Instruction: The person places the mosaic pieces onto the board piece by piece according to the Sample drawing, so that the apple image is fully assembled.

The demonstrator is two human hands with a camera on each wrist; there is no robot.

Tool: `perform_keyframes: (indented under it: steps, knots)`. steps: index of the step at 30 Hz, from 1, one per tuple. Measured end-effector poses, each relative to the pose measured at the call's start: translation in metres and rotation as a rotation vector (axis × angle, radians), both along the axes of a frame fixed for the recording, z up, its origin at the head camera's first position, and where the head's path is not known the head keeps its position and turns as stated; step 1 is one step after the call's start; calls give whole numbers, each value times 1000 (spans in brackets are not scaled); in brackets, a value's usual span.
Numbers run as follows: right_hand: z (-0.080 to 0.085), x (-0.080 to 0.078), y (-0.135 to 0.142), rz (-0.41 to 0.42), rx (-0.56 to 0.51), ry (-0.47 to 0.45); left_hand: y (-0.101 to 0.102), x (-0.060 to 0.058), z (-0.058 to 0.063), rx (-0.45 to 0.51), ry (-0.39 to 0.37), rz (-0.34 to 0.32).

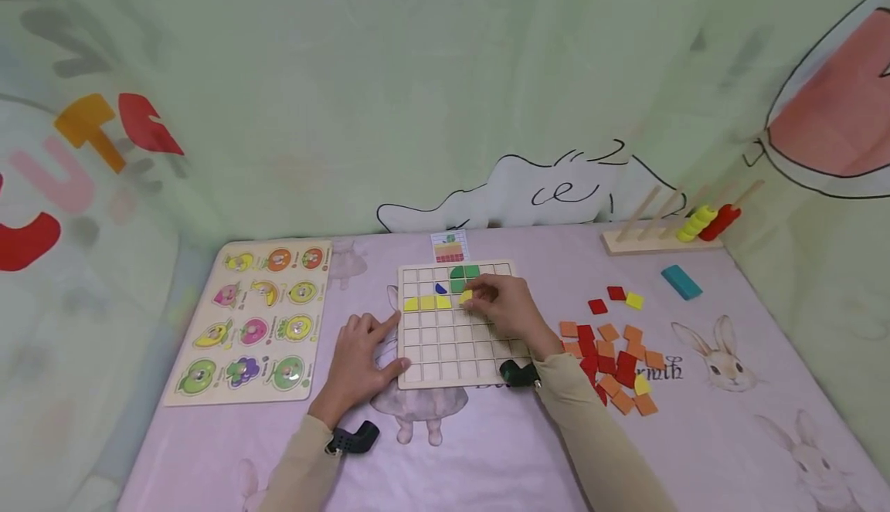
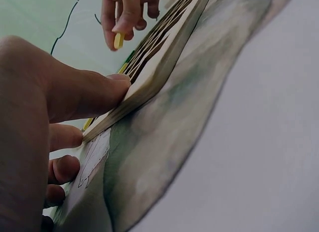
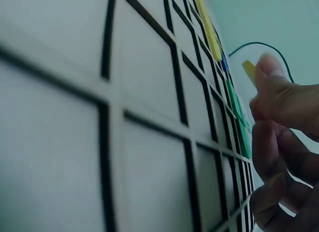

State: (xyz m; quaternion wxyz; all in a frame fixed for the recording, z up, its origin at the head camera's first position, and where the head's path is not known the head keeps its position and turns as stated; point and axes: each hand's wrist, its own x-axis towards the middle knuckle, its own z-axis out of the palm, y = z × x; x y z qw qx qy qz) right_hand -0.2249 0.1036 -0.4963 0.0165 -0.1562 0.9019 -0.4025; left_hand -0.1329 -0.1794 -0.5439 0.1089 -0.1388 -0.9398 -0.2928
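A wooden grid board point(image 1: 445, 354) lies flat on the table. My right hand point(image 1: 511, 307) is above its upper right part, pinching a yellow tile point(image 1: 467, 296) between thumb and fingertips; the right wrist view shows this tile point(image 3: 249, 71) raised off the grid. Several green tiles point(image 1: 471, 272) sit in the upper cells, partly hidden by that hand. To their left is a small blue piece point(image 1: 441, 289), above a row of yellow tiles point(image 1: 427, 303). At the board's left edge, my left hand point(image 1: 358, 361) touches the frame with thumb and index finger, the thumb point(image 2: 102, 92) against the rim.
Loose red and orange tiles point(image 1: 608, 357) with a few yellow ones lie to the right. A pattern card point(image 1: 450, 246) is behind the board. A fruit puzzle point(image 1: 260, 323) lies left. At the back right are a peg stand point(image 1: 660, 242) and a teal block point(image 1: 681, 282).
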Motion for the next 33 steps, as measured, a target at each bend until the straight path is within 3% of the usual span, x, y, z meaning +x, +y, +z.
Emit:
perform_keyframes:
  steps: [6, 15, 25, 27, 33]
  knots:
    - [-3, -3, -5, 33, 72, -1, 3, 0, 1, 0, -8, -4]
    - [-1, -3, -6, -12, 43, -54, 3, -1, 2, -7, 20, -5]
    - [5, -3, 5, 10, 34, -44, 3, -1, 2, -9, 12, -2]
    - [9, -2, 16, -16, 39, -45, 3, 0, 2, -15, 9, 0]
    - [24, -2, 74, -214, 140, -95, 1, 1, 1, -35, -6, 12]
